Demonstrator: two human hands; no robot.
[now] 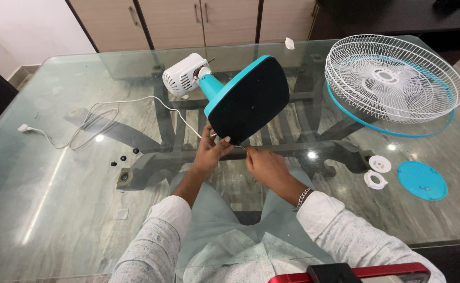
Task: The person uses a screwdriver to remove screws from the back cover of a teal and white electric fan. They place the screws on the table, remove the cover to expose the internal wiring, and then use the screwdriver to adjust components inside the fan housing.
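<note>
Hands — two (209, 152) (264, 163) — one fan base (251, 99)

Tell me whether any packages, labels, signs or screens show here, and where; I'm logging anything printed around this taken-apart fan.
No package, sign or screen is in view.
Small white paper tag: far edge of the glass table, bent, roughly square; could be a label.
Small clear square patch: near left of the glass, possibly a sticker.
Black underside of the turquoise fan base: plain, no label visible.
</note>
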